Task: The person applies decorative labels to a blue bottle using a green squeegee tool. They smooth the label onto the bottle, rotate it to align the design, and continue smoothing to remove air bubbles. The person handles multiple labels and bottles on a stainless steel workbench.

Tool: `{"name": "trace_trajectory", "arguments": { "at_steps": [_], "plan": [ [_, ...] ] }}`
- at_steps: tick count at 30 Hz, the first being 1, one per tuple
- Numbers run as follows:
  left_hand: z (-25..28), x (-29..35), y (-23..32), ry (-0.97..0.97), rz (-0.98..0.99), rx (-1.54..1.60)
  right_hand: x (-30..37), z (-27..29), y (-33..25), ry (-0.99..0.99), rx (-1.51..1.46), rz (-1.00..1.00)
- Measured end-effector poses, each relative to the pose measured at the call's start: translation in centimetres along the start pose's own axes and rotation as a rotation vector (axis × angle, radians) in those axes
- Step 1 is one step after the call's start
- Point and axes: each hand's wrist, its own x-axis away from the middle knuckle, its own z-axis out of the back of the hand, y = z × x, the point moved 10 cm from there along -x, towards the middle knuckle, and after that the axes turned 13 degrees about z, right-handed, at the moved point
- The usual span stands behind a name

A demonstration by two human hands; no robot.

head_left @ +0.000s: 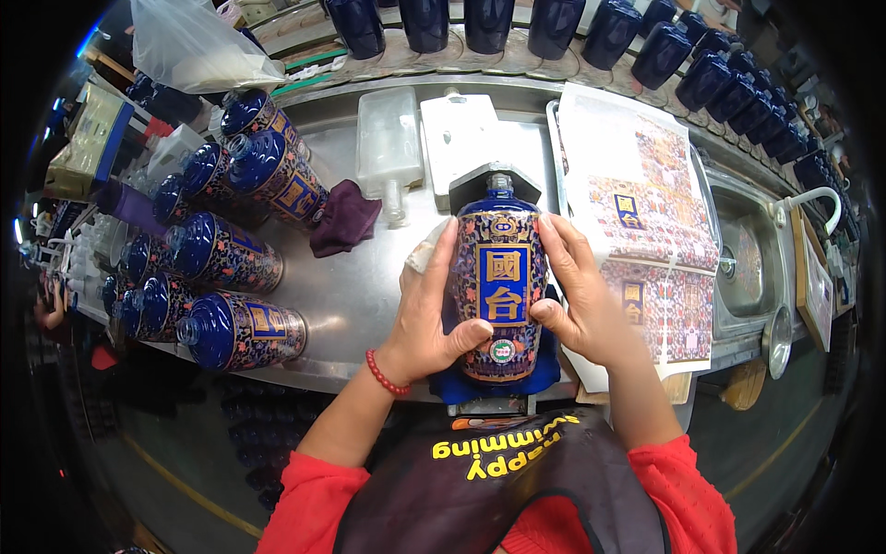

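A dark blue bottle (503,277) with a floral, gold-edged decal is in front of me, its open neck pointing away. My left hand (426,309) presses along its left side, thumb on the lower front. On the other side my right hand (581,291) grips it, fingers along the shoulder and thumb on the decal. Something white (424,251) is wrapped on or held at a left finger. Beneath the bottle is blue material (544,369), and a grey angled support (526,182) shows behind its neck. Printed decal sheets (637,226) lie just right of my right hand.
Several decorated bottles (242,330) stand at the left, beside a dark purple cloth (346,219). A clear flat bottle (389,138) and a white box (459,138) lie beyond. Plain blue bottles (489,23) line a conveyor at the back. A sink (743,263) is at right.
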Motion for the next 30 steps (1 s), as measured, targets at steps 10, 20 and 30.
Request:
{"name": "trace_trajectory", "arguments": {
  "at_steps": [10, 20, 30],
  "plan": [
    [-0.1, 0.0, 0.2, -0.041, -0.027, -0.102, 0.2, -0.3, -0.2, -0.054, -0.022, 0.007],
    [-0.1, 0.0, 0.1, -0.052, -0.06, -0.118, 0.5, -0.4, -0.2, -0.045, -0.057, 0.033],
    [0.1, -0.2, 0.1, -0.06, -0.05, -0.122, 0.3, -0.5, -0.2, -0.058, -0.105, 0.042]
  ]
}}
